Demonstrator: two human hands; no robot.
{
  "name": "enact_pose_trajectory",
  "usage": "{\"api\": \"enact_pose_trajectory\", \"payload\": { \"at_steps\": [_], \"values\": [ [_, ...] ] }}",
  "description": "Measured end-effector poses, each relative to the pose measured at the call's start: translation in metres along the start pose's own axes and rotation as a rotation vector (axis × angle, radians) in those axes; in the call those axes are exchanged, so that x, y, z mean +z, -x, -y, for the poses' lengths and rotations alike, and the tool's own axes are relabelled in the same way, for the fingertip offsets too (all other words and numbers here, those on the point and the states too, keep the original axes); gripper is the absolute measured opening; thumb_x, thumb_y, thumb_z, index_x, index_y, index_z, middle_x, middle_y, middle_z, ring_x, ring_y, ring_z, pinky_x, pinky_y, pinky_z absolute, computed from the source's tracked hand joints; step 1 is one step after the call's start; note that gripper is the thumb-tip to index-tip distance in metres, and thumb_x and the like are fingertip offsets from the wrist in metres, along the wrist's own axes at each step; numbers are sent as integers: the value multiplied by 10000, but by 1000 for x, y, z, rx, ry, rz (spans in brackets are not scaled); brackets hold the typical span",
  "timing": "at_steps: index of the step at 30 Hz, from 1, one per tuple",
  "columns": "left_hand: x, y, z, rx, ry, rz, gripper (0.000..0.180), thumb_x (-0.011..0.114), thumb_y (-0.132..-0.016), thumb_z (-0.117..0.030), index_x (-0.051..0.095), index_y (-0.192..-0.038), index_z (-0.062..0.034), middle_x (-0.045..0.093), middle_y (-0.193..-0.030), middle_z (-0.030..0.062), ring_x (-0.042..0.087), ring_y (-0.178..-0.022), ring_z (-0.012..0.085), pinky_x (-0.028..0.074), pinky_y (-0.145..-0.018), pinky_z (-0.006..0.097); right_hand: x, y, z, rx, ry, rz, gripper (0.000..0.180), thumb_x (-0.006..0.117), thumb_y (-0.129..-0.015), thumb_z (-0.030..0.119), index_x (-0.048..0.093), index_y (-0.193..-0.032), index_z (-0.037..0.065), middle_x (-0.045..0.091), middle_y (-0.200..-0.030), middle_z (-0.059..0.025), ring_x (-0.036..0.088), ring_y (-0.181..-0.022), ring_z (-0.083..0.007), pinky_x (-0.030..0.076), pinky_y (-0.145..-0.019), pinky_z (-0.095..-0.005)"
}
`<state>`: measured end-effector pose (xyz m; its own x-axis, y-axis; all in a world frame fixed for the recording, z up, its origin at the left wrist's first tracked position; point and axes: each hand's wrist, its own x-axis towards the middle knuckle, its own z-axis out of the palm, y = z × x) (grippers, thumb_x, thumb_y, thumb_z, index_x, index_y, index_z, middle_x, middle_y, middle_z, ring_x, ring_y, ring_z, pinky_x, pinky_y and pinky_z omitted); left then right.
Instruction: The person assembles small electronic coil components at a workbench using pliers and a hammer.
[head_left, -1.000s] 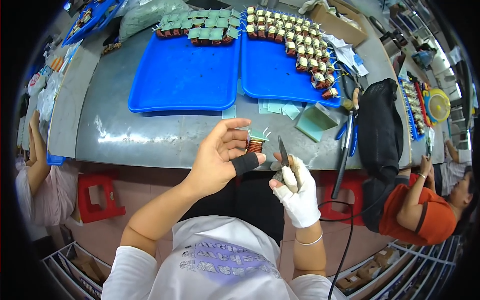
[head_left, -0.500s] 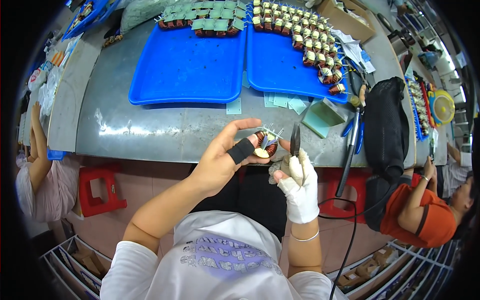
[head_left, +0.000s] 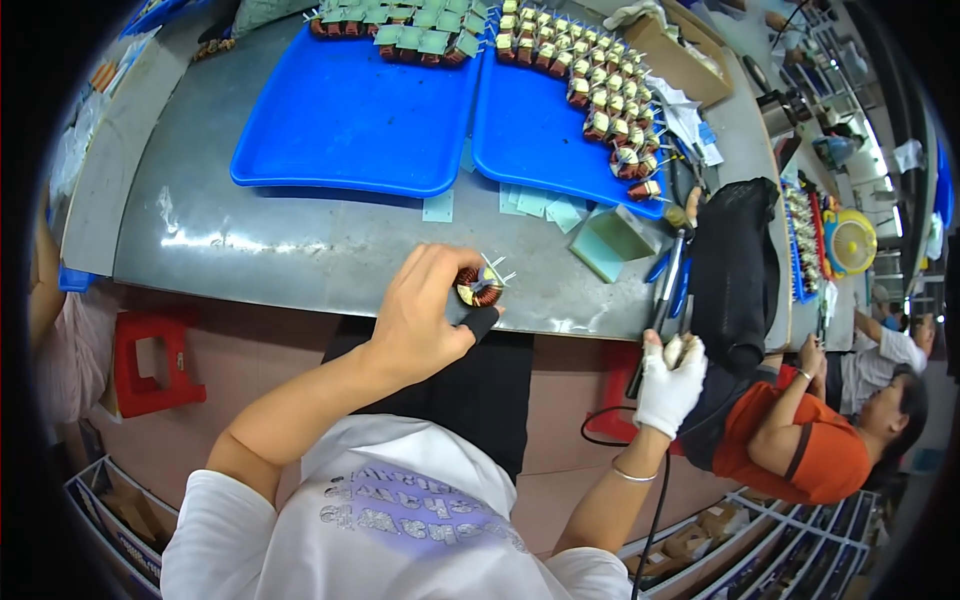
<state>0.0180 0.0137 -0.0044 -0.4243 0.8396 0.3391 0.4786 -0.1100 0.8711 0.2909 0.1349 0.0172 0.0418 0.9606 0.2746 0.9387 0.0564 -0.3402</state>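
My left hand (head_left: 425, 315), with a black band round the thumb, pinches a small ring-shaped copper-wire coil (head_left: 480, 290) just above the table's front edge. The coil has a pale casing and thin metal pins pointing up and right. My right hand (head_left: 672, 385), in a white glove with bare fingertips, is off the front edge, beside a dark-handled, pen-like tool (head_left: 664, 290) with a metal shaft. Its fingers are bent closed. A thin dark piece sticks up past them, and what they grip is mostly hidden.
Two blue trays (head_left: 340, 188) hold several coils, some topped with green plates. Loose green plates (head_left: 530, 202) and a green angled block (head_left: 610, 245) lie before them. A black bag-like bundle (head_left: 735, 280) rests at right. A co-worker in orange (head_left: 800, 440) sits beyond.
My right hand has moved away from the coil, right and down to the pen-like tool. The dark blade-like tool it held upright no longer shows clearly. My left hand has turned the coil.
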Motion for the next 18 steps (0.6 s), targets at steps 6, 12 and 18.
{"api": "enact_pose_trajectory", "payload": {
  "at_steps": [6,12,18],
  "values": [
    [2,0,-4,97,-168,14,499,793,-705,-95,560,-1137,-4,567,-1033,142,536,-981,330,450,-843,397,15,-6,-4,146,-552,161,353,778,-772,86,577,-1031,-44,590,-851,-32,524,-748,-101,468,-704,-249],
    [4,2,5,129,-167,-11,468,809,-686,-111,606,-1091,8,582,-1035,136,537,-975,318,444,-842,387,-3,1,-8,178,-757,149,326,684,-797,-79,520,-1072,-18,558,-809,-29,522,-644,-74,450,-567,-206],
    [10,-2,1,88,-206,-60,402,806,-673,-106,590,-997,-4,578,-958,128,524,-934,317,433,-804,391,-36,58,12,-363,-372,43,473,699,-651,-60,512,-1084,-22,539,-926,-137,559,-782,-273,479,-740,-367]
  ]
}}
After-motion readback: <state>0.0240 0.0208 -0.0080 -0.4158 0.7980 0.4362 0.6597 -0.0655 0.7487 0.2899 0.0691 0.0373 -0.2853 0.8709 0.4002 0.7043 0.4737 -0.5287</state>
